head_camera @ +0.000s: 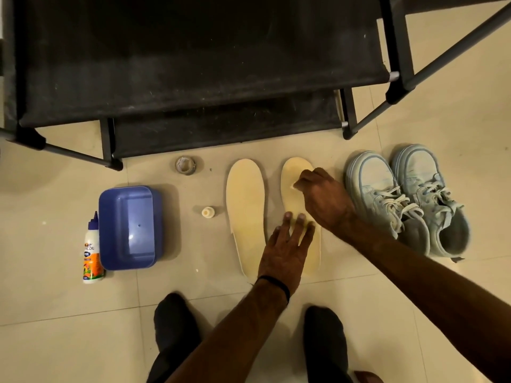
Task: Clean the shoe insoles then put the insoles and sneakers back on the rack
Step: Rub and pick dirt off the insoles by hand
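Insoles are lying on the tile floor (414, 294), side by side, toes toward the rack (193, 64): left insole (244, 200) bare, right insole (293, 200) under both hands. Rack is standing at the far side, black fabric shelves dusty. Sneakers (409, 200), pale blue pair, are sitting just right of the right insole, touching each other, laces loose. Blue tub (130, 228) is lying well left of the insoles, seemingly upside down. Left hand (284, 250) is pressing flat on the right insole's heel half, fingers straight and spread, grasping nothing. Right hand (323, 197) is hovering over the toe half, fingers curled and seeming to pinch something small and white against the insole; what it is, cannot tell. Glue bottle (92, 250) is lying against the tub's left side. Tape roll (185, 165) is resting near the rack's foot. Small cap (207, 211) is standing between tub and left insole.
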